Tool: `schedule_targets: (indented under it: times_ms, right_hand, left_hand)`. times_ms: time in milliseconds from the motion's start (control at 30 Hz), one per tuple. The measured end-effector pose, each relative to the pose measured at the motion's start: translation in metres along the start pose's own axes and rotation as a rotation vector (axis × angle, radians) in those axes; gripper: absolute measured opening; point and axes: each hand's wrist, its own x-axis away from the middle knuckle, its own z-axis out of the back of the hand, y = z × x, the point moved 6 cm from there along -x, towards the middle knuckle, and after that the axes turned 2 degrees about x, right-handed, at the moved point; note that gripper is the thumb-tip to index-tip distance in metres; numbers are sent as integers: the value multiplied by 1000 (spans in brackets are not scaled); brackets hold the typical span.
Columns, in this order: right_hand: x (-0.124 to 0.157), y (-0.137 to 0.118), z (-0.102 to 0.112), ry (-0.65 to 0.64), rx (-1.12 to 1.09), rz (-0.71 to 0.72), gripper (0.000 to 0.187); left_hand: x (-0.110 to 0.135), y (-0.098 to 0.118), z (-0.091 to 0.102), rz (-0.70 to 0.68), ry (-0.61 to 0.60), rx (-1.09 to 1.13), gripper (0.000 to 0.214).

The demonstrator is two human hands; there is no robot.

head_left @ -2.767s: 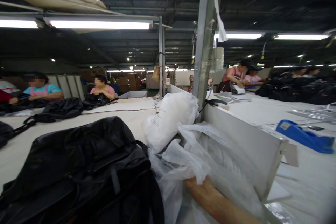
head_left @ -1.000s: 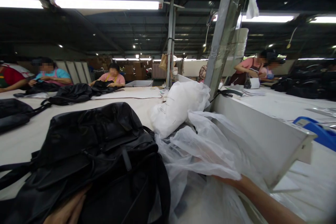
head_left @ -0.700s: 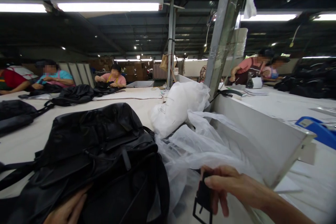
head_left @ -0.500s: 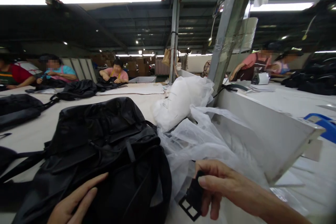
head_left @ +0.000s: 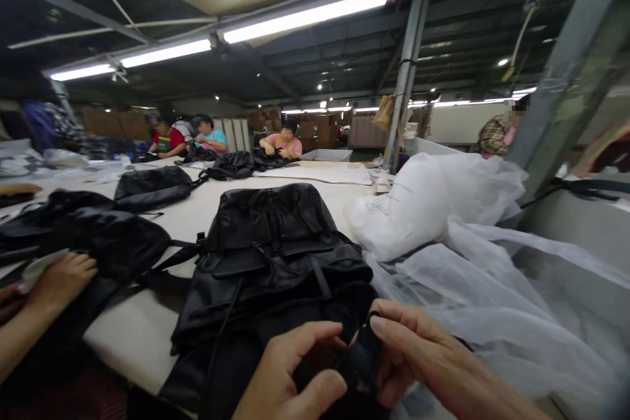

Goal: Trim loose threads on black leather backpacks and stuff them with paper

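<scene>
A black leather backpack lies on the pale table right in front of me. Over its near edge my left hand and my right hand meet. Both pinch a small black plastic buckle between thumb and fingers. Part of the buckle is hidden behind my fingers.
Clear plastic bags and a stuffed white bag pile up to the right by a grey divider. More black bags lie to the left. Another person's hand rests on one. Several workers sit at the far end.
My right hand came out of the plastic bags holding the buckle and carried it left to the backpack. My left hand left the backpack's surface and joined it. The view swung left.
</scene>
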Motion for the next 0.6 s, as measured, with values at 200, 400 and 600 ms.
schedule_targets:
  times_ms: [200, 400, 600]
  right_hand:
    - [-30, -8, -16, -37, -36, 96, 47]
    - [-55, -28, -28, -155, 256, 229, 33]
    - [-72, -33, -61, -409, 397, 169, 17]
  left_hand:
    - [-12, 9, 9, -66, 137, 163, 17]
    - [-2, 7, 45, -120, 326, 67, 23]
    - [15, 29, 64, -525, 489, -372, 21]
